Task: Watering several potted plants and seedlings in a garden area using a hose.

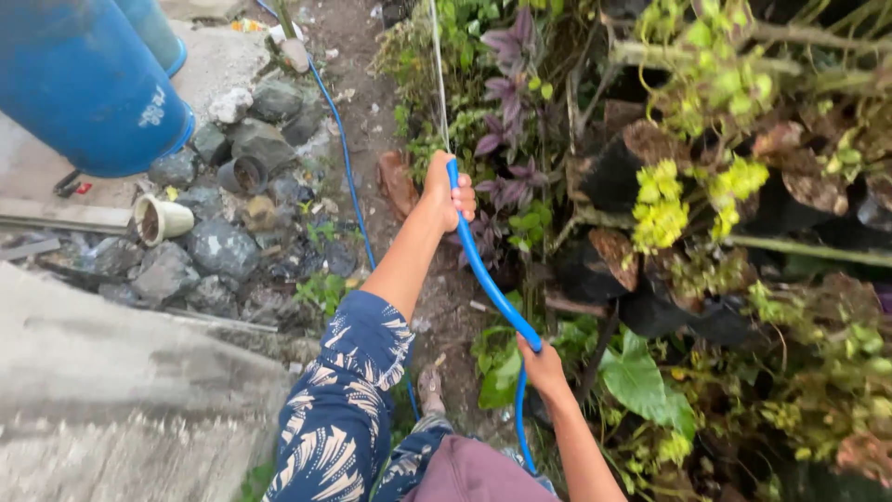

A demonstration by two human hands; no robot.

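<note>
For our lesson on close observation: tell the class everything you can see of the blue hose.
The blue hose is thin, smooth and looks like flexible plastic. The left hand grips its upper end, where a fine stream of water leaves it; the right hand holds it lower down. Between them it runs diagonally, gently bowed. Below, it drops past the person's legs, and more of it trails along the dirt path.

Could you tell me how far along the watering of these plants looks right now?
Done: nothing visibly wet yet. In hand: the left hand and right hand both grip the blue hose, with a thin water stream spraying ahead. Left: the yellow-green plants at right.
</note>
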